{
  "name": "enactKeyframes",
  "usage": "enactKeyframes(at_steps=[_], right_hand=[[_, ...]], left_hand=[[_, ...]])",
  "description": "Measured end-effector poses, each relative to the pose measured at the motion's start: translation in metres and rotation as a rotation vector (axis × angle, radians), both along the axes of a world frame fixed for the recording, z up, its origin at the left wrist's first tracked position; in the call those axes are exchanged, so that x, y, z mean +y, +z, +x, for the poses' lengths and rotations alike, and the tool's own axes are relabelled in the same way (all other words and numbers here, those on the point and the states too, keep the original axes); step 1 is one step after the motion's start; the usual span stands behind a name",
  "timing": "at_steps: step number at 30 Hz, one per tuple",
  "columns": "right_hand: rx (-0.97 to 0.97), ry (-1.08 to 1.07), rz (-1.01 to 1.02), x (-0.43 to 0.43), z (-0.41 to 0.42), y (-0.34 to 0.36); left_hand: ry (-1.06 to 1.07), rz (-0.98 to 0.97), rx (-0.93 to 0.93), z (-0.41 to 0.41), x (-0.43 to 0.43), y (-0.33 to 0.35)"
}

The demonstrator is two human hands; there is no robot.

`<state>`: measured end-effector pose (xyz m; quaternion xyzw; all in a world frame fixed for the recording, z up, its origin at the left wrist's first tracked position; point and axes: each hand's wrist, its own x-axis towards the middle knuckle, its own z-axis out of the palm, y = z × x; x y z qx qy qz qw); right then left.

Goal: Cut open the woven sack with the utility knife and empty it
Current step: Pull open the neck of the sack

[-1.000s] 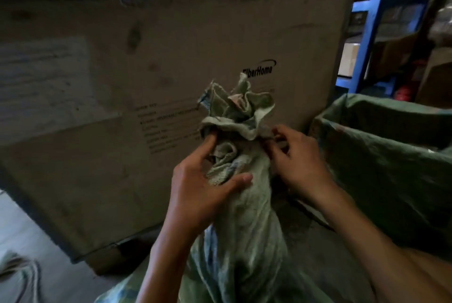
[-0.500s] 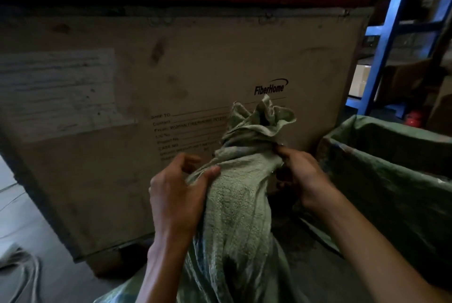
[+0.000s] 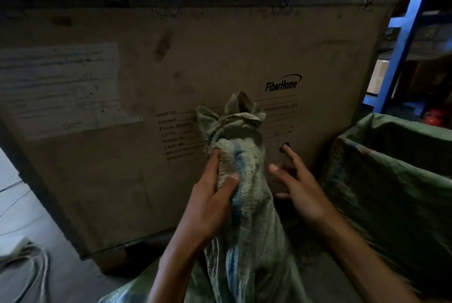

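Note:
A green woven sack (image 3: 247, 204) stands upright in front of me, its neck bunched and twisted, with the ruffled mouth at the top. My left hand (image 3: 210, 200) grips the neck from the left, thumb and forefinger pressed into the cloth. Just right of the neck, my right hand (image 3: 296, 185) hovers with fingers spread and holds nothing. No utility knife is in view.
A large crate (image 3: 171, 77) printed "FiberHome" stands close behind the sack. An open bin lined with green sacking (image 3: 391, 175) sits at the right. Blue shelving (image 3: 406, 28) rises at the far right. Cables (image 3: 29, 266) lie on the floor at the left.
My right hand has let go of the sack's neck and opened beside it. The left hand has shifted its grip higher on the neck.

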<state>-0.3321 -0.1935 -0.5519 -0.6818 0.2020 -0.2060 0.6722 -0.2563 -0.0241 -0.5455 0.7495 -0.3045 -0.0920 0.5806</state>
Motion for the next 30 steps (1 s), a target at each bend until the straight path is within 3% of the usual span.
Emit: enactKeyframes(at_steps=[3,6,9,12,16,22,25,27,30], right_hand=[[-0.208,-0.313,-0.348,0.003,-0.003,-0.004],[-0.350,-0.457,-0.753,-0.003,-0.010,0.006],[-0.265,-0.437,-1.078,-0.010,-0.014,0.013],[-0.142,-0.489,-1.192,-0.021,-0.012,0.006],[-0.078,-0.653,-0.989,-0.045,-0.009,-0.001],[-0.007,-0.717,-0.660,-0.061,-0.005,-0.014],[-0.111,-0.605,-0.437,-0.043,0.005,-0.023],[-0.174,-0.532,-0.101,-0.027,0.012,-0.026],[0.007,-0.232,0.464,-0.009,0.016,-0.034]], left_hand=[[-0.009,0.171,-0.329,-0.007,-0.004,0.002],[-0.009,0.286,-0.557,-0.015,-0.009,0.002],[-0.055,0.341,-0.662,-0.022,-0.014,0.000],[-0.101,0.362,-0.752,-0.024,-0.018,-0.004],[-0.033,0.378,-0.752,-0.014,-0.018,-0.018],[0.142,0.343,-0.276,0.018,-0.009,-0.045],[0.186,0.073,0.036,0.023,-0.007,-0.042],[0.162,-0.194,0.341,0.024,-0.006,-0.037],[0.149,-0.489,0.697,0.031,-0.002,-0.039]])
